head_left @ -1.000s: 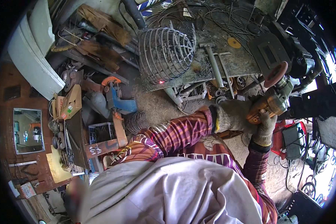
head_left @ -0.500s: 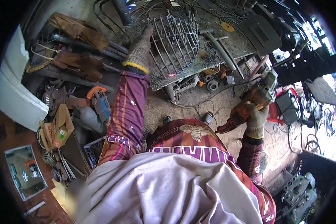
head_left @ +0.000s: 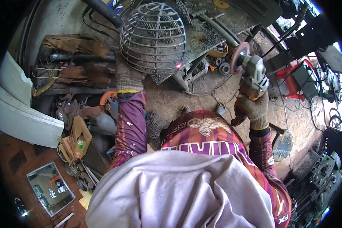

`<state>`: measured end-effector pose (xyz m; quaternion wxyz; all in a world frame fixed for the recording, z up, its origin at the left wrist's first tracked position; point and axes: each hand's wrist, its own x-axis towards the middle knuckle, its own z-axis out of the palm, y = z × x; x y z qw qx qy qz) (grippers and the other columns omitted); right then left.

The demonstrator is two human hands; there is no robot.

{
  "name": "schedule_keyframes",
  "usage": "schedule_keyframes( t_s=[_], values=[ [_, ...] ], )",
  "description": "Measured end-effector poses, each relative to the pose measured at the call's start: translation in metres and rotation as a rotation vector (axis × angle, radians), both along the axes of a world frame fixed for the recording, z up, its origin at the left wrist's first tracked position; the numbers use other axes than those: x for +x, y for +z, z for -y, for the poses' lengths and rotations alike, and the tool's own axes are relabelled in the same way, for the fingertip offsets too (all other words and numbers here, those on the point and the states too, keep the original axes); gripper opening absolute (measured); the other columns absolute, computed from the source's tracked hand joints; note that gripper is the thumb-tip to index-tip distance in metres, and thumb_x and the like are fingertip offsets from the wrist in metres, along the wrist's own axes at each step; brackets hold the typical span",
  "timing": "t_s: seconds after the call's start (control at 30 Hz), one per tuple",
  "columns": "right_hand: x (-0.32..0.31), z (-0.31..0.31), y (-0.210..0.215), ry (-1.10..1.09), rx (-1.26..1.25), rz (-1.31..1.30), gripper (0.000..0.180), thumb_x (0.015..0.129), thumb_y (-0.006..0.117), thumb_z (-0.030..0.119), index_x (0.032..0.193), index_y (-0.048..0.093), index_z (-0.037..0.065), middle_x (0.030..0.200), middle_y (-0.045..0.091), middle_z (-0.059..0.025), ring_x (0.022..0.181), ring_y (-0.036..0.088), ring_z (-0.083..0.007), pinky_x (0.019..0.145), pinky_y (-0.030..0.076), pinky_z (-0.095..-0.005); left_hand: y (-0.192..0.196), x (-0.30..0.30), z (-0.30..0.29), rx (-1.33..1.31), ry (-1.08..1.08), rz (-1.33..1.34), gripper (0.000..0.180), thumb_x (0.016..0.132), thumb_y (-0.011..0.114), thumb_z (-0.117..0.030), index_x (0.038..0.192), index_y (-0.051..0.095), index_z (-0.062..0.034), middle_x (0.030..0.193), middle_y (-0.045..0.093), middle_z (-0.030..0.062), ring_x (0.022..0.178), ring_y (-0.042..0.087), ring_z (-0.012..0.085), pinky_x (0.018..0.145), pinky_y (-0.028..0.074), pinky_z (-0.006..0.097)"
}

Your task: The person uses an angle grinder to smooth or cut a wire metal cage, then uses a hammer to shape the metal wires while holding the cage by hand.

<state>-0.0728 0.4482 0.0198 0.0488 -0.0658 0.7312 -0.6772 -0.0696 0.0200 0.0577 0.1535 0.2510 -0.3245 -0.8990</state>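
Note:
A dome-shaped cage of welded metal rods [head_left: 156, 48] rests at the near left corner of the steel work table [head_left: 201, 40], its rounded side showing. My left hand [head_left: 128, 76], in a grey knitted glove with a yellow cuff edge, grips the cage's near left rim; its fingertips are partly hidden. A small red glint shows on the cage's lower right. Away from the cage to the right, my gloved right hand [head_left: 253, 108] is wrapped round the body of an angle grinder [head_left: 257, 74]. The grinder's reddish disc [head_left: 238, 57] stands nearly upright and touches nothing.
Metal tubes [head_left: 220, 29] and a yellow disc [head_left: 221, 4] lie on the table. Below it are a ring-shaped metal part [head_left: 224, 68] and loose cables. A red-framed machine [head_left: 292, 81] stands at right. At left are a cardboard box [head_left: 76, 138] and brown wrapped material [head_left: 83, 76].
The cage has been turned over, so its rounded side now shows instead of the protruding rod ends. My left hand has shifted to its near left rim. The grinder has swung more upright.

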Motion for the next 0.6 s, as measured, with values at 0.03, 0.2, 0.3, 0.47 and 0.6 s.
schedule_keyframes(
  t_s=[0.03, 0.2, 0.3, 0.47, 0.6],
  values=[
    [-0.001, -0.004, -0.009, 0.07, 0.027, -0.019, 0.081, 0.069, 0.088, 0.013, 0.138, 0.048, 0.002, 0.129, 0.064, -0.0138, 0.114, 0.065, -0.0227, 0.096, 0.053, -0.0355, -0.009, 0.004, -0.008, 0.008, 0.091, 0.042, 0.065, 0.103, 0.042, -0.057, 0.151, 0.048, -0.0122, 0.152, 0.051, 0.0132, 0.134, 0.051, 0.0385, 0.112, 0.042, 0.057],
    [0.002, 0.01, -0.017, 0.199, 0.175, 0.08, 0.087, 0.067, 0.091, 0.021, 0.14, 0.047, 0.001, 0.127, 0.066, -0.0151, 0.117, 0.065, -0.0257, 0.1, 0.051, -0.0384, -0.079, 0.037, 0.015, 0.056, 0.157, 0.01, 0.066, 0.101, 0.046, -0.063, 0.142, 0.057, -0.0128, 0.14, 0.061, 0.0128, 0.123, 0.061, 0.0363, 0.102, 0.052, 0.06],
    [0.002, 0.018, -0.022, 0.291, 0.311, -0.008, 0.089, 0.066, 0.093, 0.027, 0.138, 0.048, 0.002, 0.129, 0.065, -0.0171, 0.119, 0.065, -0.029, 0.099, 0.051, -0.0393, -0.081, 0.048, -0.001, 0.069, 0.237, 0.044, 0.065, 0.101, 0.045, -0.063, 0.141, 0.058, -0.0128, 0.139, 0.062, 0.0126, 0.122, 0.062, 0.0361, 0.101, 0.052, 0.06],
    [0.008, 0.024, -0.026, 0.363, 0.308, -0.002, 0.089, 0.068, 0.092, 0.03, 0.139, 0.045, 0.002, 0.127, 0.065, -0.0189, 0.118, 0.065, -0.0321, 0.097, 0.052, -0.0403, -0.085, 0.06, -0.009, 0.093, 0.298, 0.091, 0.064, 0.101, 0.045, -0.063, 0.139, 0.059, -0.013, 0.136, 0.064, 0.0123, 0.119, 0.063, 0.0358, 0.1, 0.053, 0.06],
    [0.009, 0.036, -0.02, 0.393, 0.415, -0.029, 0.085, 0.07, 0.09, 0.028, 0.138, 0.046, 0.003, 0.126, 0.065, -0.0187, 0.117, 0.066, -0.0333, 0.096, 0.052, -0.0402, -0.089, 0.065, -0.008, 0.107, 0.324, 0.117, 0.063, 0.101, 0.045, -0.063, 0.137, 0.06, -0.0131, 0.135, 0.065, 0.012, 0.118, 0.064, 0.0355, 0.1, 0.053, 0.06]
  ],
)
